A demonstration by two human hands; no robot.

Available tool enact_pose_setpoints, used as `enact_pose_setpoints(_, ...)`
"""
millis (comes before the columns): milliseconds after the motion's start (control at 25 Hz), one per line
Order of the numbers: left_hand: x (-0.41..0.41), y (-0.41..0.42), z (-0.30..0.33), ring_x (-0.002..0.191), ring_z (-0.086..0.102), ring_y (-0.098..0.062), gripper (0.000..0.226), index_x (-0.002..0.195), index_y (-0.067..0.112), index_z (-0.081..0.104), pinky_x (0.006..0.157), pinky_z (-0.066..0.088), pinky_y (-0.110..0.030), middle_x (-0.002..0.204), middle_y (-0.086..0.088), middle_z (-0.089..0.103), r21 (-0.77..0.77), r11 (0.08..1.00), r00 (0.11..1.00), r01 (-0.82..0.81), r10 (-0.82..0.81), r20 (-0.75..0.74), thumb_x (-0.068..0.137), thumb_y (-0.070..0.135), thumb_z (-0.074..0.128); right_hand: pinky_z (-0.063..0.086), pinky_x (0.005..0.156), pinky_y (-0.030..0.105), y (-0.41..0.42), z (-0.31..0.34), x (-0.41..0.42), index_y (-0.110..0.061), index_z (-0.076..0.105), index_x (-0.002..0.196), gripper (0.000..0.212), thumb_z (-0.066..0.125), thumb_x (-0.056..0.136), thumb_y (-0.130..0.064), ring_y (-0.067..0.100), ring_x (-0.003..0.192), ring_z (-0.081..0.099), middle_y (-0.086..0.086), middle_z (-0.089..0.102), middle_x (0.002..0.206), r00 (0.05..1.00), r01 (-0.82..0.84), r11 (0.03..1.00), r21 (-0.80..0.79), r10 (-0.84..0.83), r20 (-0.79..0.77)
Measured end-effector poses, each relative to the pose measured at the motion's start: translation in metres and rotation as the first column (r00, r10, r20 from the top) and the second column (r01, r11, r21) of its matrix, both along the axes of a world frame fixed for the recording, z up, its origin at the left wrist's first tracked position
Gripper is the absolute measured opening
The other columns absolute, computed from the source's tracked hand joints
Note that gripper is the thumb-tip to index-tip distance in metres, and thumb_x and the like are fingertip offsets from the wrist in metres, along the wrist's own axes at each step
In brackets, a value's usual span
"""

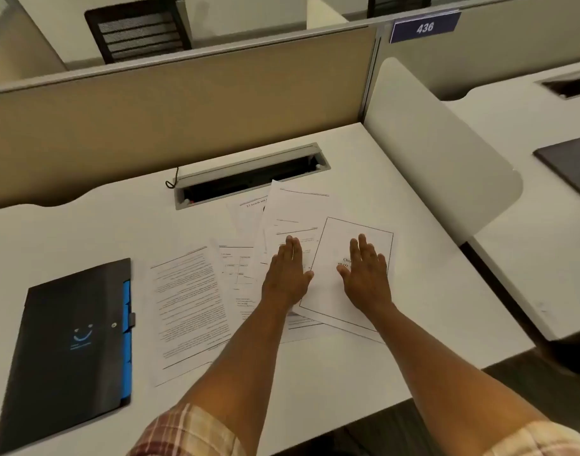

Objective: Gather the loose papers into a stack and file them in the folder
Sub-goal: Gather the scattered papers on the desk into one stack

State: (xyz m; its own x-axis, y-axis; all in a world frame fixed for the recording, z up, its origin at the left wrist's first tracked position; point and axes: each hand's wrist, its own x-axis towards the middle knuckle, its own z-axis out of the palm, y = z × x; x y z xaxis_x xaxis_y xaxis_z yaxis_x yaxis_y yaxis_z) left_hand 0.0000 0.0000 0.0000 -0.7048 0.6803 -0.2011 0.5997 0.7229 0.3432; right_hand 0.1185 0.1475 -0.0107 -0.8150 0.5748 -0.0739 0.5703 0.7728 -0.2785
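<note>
Several loose printed papers lie fanned out across the middle of the white desk (68, 232). A dense text sheet (186, 311) is the leftmost. A sheet with a framed border (328, 291) lies on top at the right. My left hand (287, 274) rests flat, palm down, on the overlapping sheets beside that bordered page. My right hand (364, 274) lies flat on the bordered page itself. Neither hand grips anything. A closed black folder (71, 350) with blue tabs and a blue smile mark lies at the desk's left, apart from the papers.
An open cable tray (252, 179) is set into the desk behind the papers, with a black cord at its left end. A beige partition (183, 106) closes the back, and a white divider (433, 153) closes the right side. A dark pad (568, 162) lies on the neighbouring desk.
</note>
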Motion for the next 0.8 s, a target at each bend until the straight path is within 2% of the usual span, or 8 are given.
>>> enact_pose_setpoints(80, 0.001, 0.005, 0.0, 0.145, 0.022, -0.028, 0.075, 0.155, 0.013, 0.004, 0.113, 0.029, -0.042, 0.164, -0.007, -0.001, -0.052, 0.999, 1.0, 0.005, -0.006, -0.018, 0.098, 0.043, 0.043, 0.01, 0.122, 0.05, 0.007, -0.003, 0.004, -0.01, 0.012, 0.156, 0.068, 0.037, 0.102, -0.044, 0.032, 0.151, 0.01, 0.011, 0.002, 0.166, 0.999, 0.032, 0.999, 0.006, -0.032, 0.032)
enact_pose_setpoints(160, 0.002, 0.006, -0.001, 0.136, 0.036, -0.028, 0.067, 0.153, 0.013, 0.016, 0.104, 0.039, -0.043, 0.161, -0.008, 0.015, -0.094, 0.996, 0.999, 0.004, -0.008, -0.045, 0.098, 0.041, 0.043, 0.012, 0.121, 0.05, 0.012, -0.008, 0.009, -0.011, 0.014, 0.156, 0.068, 0.038, 0.102, -0.044, 0.031, 0.151, 0.012, 0.01, 0.004, 0.166, 0.996, 0.055, 0.998, -0.005, -0.054, 0.064)
enact_pose_setpoints(240, 0.004, 0.009, -0.001, 0.125, 0.046, -0.028, 0.056, 0.145, 0.013, 0.031, 0.095, 0.044, -0.042, 0.149, -0.009, 0.035, -0.106, 0.994, 0.998, 0.004, -0.011, -0.062, 0.097, 0.037, 0.046, 0.017, 0.119, 0.051, 0.014, -0.011, 0.011, -0.011, 0.016, 0.155, 0.067, 0.038, 0.101, -0.044, 0.032, 0.149, 0.015, 0.011, 0.007, 0.165, 0.992, 0.091, 0.996, 0.001, -0.09, 0.085)
enact_pose_setpoints(320, 0.004, 0.012, 0.001, 0.113, 0.052, -0.028, 0.042, 0.132, 0.011, 0.044, 0.085, 0.047, -0.041, 0.13, -0.009, 0.046, -0.093, 0.996, 0.997, -0.01, 0.003, -0.08, 0.096, 0.033, 0.048, 0.024, 0.114, 0.054, 0.017, -0.01, 0.014, -0.01, 0.016, 0.155, 0.068, 0.036, 0.101, -0.047, 0.038, 0.146, 0.02, 0.016, 0.009, 0.164, 0.978, 0.176, 0.984, -0.014, -0.174, 0.118)
enact_pose_setpoints(440, 0.005, 0.02, 0.002, 0.107, 0.053, -0.028, 0.033, 0.12, 0.009, 0.051, 0.081, 0.048, -0.04, 0.121, -0.01, 0.048, -0.115, 0.992, 0.997, -0.049, 0.042, -0.065, 0.097, 0.031, 0.048, 0.03, 0.11, 0.057, 0.02, -0.008, 0.017, -0.01, 0.013, 0.154, 0.071, 0.035, 0.1, -0.051, 0.043, 0.143, 0.022, 0.023, 0.011, 0.161, 0.937, 0.306, 0.951, -0.051, -0.291, 0.194)
enact_pose_setpoints(680, -0.001, 0.034, 0.007, 0.109, 0.056, -0.036, 0.038, 0.121, 0.006, 0.054, 0.087, 0.047, -0.042, 0.125, -0.014, 0.045, -0.064, 0.968, 0.958, -0.241, 0.248, 0.144, 0.094, 0.033, 0.052, 0.036, 0.102, 0.06, 0.017, -0.006, 0.003, -0.008, 0.013, 0.152, 0.077, 0.043, 0.097, -0.051, 0.043, 0.144, 0.015, 0.028, 0.009, 0.159, 0.884, 0.301, 0.953, -0.021, -0.271, 0.38)
enact_pose_setpoints(800, -0.004, 0.039, 0.005, 0.113, 0.056, -0.033, 0.043, 0.122, 0.006, 0.054, 0.089, 0.045, -0.038, 0.124, -0.014, 0.055, -0.038, 0.942, 0.905, -0.333, 0.331, 0.266, 0.09, 0.036, 0.059, 0.038, 0.1, 0.06, 0.018, -0.006, 0.0, -0.007, 0.012, 0.152, 0.077, 0.043, 0.097, -0.051, 0.044, 0.144, 0.016, 0.028, 0.007, 0.159, 0.87, 0.298, 0.954, -0.013, -0.266, 0.414)
